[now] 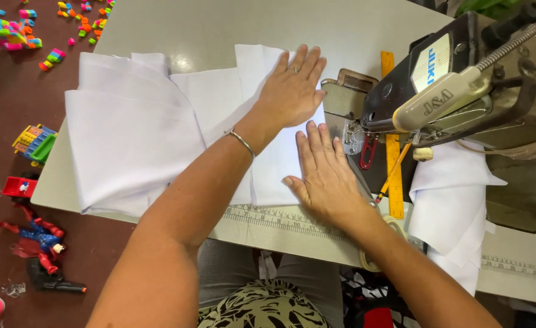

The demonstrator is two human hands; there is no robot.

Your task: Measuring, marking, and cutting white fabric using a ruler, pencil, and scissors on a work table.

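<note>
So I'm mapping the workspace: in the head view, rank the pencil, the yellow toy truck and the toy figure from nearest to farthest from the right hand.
From the right hand:
1. Pencil, just to its right, beside the ruler.
2. Yellow toy truck, far left on the floor.
3. Toy figure, lower left on the floor, slightly farther.

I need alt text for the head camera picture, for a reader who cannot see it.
A person's left hand and right hand press flat on white cloth beside a sewing machine on a pale table. A yellow ruler and a pencil lie by the machine; bright toys litter the brown floor.
</note>
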